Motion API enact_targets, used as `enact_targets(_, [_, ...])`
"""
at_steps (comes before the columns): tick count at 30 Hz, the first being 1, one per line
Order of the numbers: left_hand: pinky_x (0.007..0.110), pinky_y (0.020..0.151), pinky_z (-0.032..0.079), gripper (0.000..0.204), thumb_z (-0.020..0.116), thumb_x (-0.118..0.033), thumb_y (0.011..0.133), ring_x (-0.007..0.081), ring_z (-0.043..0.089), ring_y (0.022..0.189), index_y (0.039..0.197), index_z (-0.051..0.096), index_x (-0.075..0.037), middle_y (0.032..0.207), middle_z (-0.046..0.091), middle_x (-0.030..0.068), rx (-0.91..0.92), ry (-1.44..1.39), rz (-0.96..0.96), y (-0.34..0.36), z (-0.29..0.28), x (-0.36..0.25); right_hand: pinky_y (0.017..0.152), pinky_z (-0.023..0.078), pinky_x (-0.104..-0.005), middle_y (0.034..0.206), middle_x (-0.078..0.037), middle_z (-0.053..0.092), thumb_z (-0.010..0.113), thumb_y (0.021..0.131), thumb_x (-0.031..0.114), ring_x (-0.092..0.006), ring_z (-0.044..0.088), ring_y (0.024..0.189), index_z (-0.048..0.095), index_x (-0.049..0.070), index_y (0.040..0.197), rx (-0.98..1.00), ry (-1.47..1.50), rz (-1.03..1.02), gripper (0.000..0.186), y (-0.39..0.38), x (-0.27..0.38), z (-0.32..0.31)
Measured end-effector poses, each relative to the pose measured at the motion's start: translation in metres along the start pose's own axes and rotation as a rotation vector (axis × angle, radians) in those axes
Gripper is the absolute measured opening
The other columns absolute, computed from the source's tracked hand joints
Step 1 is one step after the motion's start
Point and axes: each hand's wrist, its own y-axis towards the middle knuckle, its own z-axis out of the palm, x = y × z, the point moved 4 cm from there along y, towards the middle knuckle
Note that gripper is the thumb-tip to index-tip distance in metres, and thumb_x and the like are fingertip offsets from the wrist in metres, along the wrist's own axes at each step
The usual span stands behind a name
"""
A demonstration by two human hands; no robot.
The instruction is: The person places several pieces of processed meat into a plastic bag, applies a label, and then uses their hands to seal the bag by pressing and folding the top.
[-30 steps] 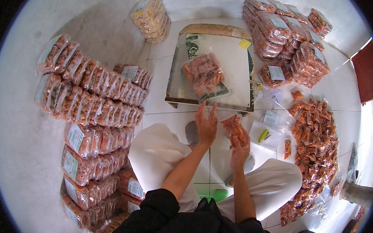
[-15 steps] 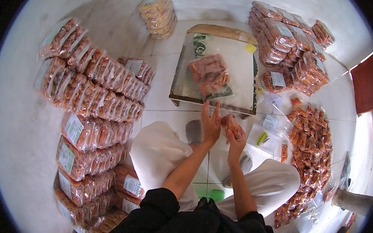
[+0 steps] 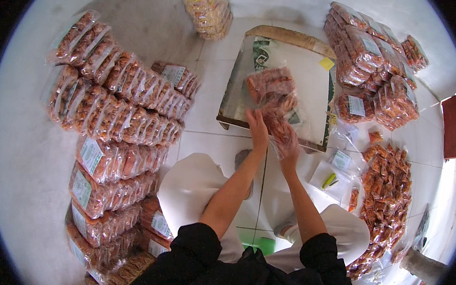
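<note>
A large clear plastic bag [image 3: 270, 85] partly filled with reddish-brown food packets lies on the low table [image 3: 314, 103], its mouth toward me. My left hand [image 3: 259, 126] is at the left side of the mouth, fingers together on the plastic. In my right hand [image 3: 289, 148] is a small clear packet of reddish-brown food [image 3: 277, 123], pushed up against the bag's contents. Thin clear plastic lies over part of the right hand, and its fingertips are hard to make out.
Stacks of filled, labelled bags [image 3: 119, 120] stand at the left, with more [image 3: 362, 46] at the far right. Loose small packets [image 3: 387, 189] heap on the right floor. A green cutter [image 3: 330, 180] lies beside them. Yellowish packs [image 3: 210, 11] stand at the back.
Both hands have moved forward to the table's near edge. The right hand has carried the small packet up to the bag's mouth, and the left hand's spread fingers have closed on the plastic.
</note>
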Motion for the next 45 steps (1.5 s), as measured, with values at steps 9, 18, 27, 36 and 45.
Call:
enact_targets(9, [0.033, 0.096, 0.032, 0.062, 0.054, -0.029, 0.086, 0.0250, 0.037, 0.118, 0.134, 0.024, -0.005, 0.130, 0.036, 0.0135, 0.129, -0.174, -0.321, 0.000, 0.017, -0.017, 0.093, 0.037, -0.0314, 0.122, -0.012, 0.045, 0.049, 0.086, 0.010, -0.0216, 0.045, 0.111, 0.038, 0.006, 0.126, 0.102, -0.253, -0.106, 0.042, 0.023, -0.022, 0.017])
enact_targets(18, [0.036, 0.096, 0.032, 0.081, 0.061, -0.029, 0.080, 0.0318, 0.034, 0.118, 0.139, 0.010, -0.009, 0.131, 0.027, 0.0203, 0.174, 0.328, -0.116, -0.003, 0.022, -0.005, 0.096, 0.031, -0.0324, 0.130, -0.013, 0.036, 0.046, 0.088, 0.025, -0.0258, 0.038, 0.118, 0.031, 0.004, 0.129, 0.130, 0.229, 0.206, 0.048, 0.037, -0.019, 0.035])
enact_targets(27, [0.051, 0.091, 0.028, 0.075, 0.051, -0.042, 0.082, 0.0427, 0.026, 0.113, 0.138, 0.012, -0.012, 0.124, 0.025, 0.0263, 0.075, 0.766, -0.282, -0.017, 0.029, -0.003, 0.095, 0.032, -0.0338, 0.126, -0.011, 0.038, 0.054, 0.083, 0.021, -0.0258, 0.038, 0.112, 0.029, 0.008, 0.133, 0.189, -0.078, -0.100, 0.058, 0.040, -0.037, 0.029])
enact_targets(36, [0.054, 0.089, 0.027, 0.068, 0.050, -0.040, 0.082, 0.0424, 0.025, 0.114, 0.136, 0.017, -0.013, 0.125, 0.024, 0.0270, 0.033, 0.768, -0.254, -0.011, 0.016, -0.002, 0.101, 0.027, -0.0369, 0.135, -0.020, 0.028, 0.069, 0.066, 0.012, -0.0345, 0.029, 0.123, 0.020, 0.002, 0.134, 0.451, -0.427, -0.177, 0.085, 0.013, -0.039, -0.010])
enact_targets(45, [0.049, 0.094, 0.024, 0.072, 0.061, -0.031, 0.074, 0.0355, 0.026, 0.117, 0.131, 0.025, -0.007, 0.127, 0.029, 0.0203, -0.006, 0.546, 0.453, -0.064, 0.091, -0.109, 0.094, 0.036, -0.0376, 0.118, -0.021, 0.047, 0.063, 0.076, 0.034, -0.0322, 0.045, 0.110, 0.040, -0.003, 0.123, 0.994, -0.852, 0.155, 0.064, -0.007, 0.025, -0.151])
